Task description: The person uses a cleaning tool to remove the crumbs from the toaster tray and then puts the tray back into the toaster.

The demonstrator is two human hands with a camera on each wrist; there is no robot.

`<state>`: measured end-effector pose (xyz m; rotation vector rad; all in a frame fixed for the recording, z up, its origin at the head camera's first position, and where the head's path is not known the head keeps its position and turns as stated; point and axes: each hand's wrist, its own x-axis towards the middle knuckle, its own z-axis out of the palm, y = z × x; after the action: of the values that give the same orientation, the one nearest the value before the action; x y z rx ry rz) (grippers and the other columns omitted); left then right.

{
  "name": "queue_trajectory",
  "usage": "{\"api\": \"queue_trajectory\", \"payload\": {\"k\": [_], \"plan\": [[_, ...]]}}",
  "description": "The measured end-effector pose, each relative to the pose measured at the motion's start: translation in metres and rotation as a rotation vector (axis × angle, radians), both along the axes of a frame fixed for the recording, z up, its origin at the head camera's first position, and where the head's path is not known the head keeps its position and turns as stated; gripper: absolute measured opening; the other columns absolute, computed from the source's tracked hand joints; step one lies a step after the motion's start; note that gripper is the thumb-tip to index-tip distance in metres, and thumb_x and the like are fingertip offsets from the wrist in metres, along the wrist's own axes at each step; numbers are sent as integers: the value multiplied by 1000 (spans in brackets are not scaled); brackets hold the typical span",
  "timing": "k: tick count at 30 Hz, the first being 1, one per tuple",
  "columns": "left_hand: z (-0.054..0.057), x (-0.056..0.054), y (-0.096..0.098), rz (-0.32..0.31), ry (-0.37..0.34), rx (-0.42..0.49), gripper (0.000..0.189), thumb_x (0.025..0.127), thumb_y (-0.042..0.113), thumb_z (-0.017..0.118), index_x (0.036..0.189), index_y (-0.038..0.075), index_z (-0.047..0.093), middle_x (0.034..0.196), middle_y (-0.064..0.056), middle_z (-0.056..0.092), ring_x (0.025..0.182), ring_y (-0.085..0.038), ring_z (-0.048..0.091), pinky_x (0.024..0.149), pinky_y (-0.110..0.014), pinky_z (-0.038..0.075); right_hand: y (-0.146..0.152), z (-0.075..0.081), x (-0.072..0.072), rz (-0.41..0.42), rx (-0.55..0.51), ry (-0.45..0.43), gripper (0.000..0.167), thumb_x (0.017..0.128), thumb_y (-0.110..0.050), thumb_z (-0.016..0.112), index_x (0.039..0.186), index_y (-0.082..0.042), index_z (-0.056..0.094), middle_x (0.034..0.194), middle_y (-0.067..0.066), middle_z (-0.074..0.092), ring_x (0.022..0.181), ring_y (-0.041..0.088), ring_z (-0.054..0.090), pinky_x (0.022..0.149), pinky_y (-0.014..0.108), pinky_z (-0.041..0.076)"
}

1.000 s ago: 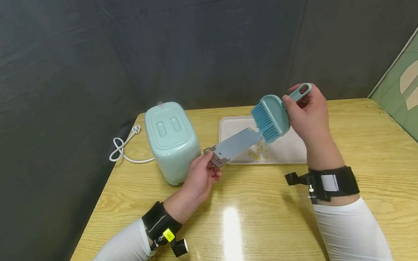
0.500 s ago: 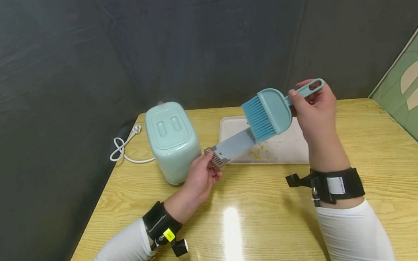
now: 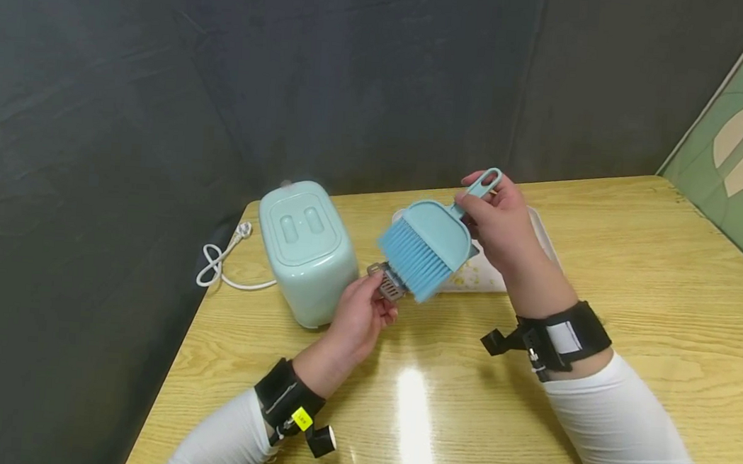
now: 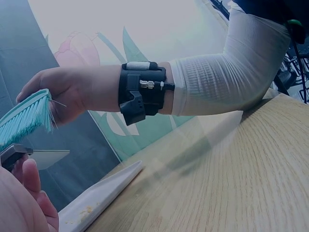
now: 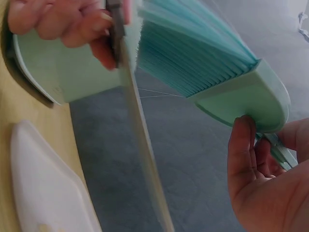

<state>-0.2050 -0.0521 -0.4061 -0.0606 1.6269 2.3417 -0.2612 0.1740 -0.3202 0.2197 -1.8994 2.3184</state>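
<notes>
My left hand [image 3: 356, 316] pinches the slotted end of a toaster crumb tray [image 3: 392, 287] between thumb and fingers. In the right wrist view the crumb tray [image 5: 145, 140] shows as a long thin plate seen edge-on. A light blue hand brush [image 3: 438, 232] covers most of it in the head view. My right hand [image 3: 502, 222] grips the brush by its looped handle. The bristles [image 3: 414, 259] lie over the tray close to my left fingers; whether they press on it I cannot tell. Yellow crumbs [image 3: 464, 276] lie on a white serving tray [image 3: 489, 273] beneath.
A mint toaster [image 3: 308, 264] with its lid on stands just left of my left hand. Its white cord and plug [image 3: 242, 230] lie coiled at the table's left edge. Dark cloth [image 3: 380, 83] hangs behind the wooden table [image 3: 463, 408].
My right hand first draws the brush slightly right and up, then brings it left and down, from the crumb tray's far end to its slotted end. The left hand stays nearly still.
</notes>
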Motion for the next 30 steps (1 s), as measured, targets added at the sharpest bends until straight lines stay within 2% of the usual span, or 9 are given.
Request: {"api": "queue_trajectory", "payload": {"k": [6,17,24,30], "plan": [[0,0,0,-14,0,-5,41,110,30,40,131,0,60,90,3,68,69,-10,55,68,-24,47,-7,-6,0,-32,133,28,19,98,-10,66,112,-18,56,69,-6,59,61,9,54,56,21,48],[1,3,-1,-46,12,-13,44,111,31,40,134,-2,58,94,2,66,70,-10,55,70,-25,47,-12,-4,7,-77,304,87,15,100,-15,65,110,-19,56,72,-7,53,68,12,47,62,25,46],[3,4,0,-43,16,-16,43,111,31,40,132,-2,59,92,2,67,69,-9,55,69,-24,47,-14,1,14,-156,558,170,24,99,-21,65,120,-11,58,89,4,59,75,21,53,64,28,48],[2,3,0,-44,19,-17,43,111,29,40,131,-5,58,87,4,67,66,-8,55,68,-23,47,-15,10,24,-179,661,206,27,100,-22,64,123,-10,58,97,12,63,79,24,54,66,28,47]]}}
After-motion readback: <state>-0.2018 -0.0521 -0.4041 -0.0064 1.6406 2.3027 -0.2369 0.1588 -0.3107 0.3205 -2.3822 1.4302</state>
